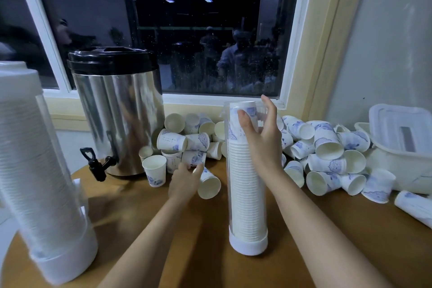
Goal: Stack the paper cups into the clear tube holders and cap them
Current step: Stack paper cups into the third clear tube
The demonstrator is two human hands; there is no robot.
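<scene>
– Dozens of paper cups (327, 145) are lying in a heap along the back of the round wooden table (205, 229), below the window (163, 30).
– And the tube?
– One clear tube holder (245, 194) is standing upright near the middle on its white base (248, 244), packed with nested cups almost to its open top. The right hand (261, 142) is clasping its upper part, thumb on the front, fingers round the far side.
– The other hand?
– The left hand (182, 180) is reaching into the heap, fingertips touching a cup lying on its side (209, 184); whether it is gripping, I cannot tell.
– Anything else?
– A second filled tube (35, 170) is showing at near left, a steel urn (119, 114) behind it, a lidded plastic tub (397, 138) far right.
</scene>
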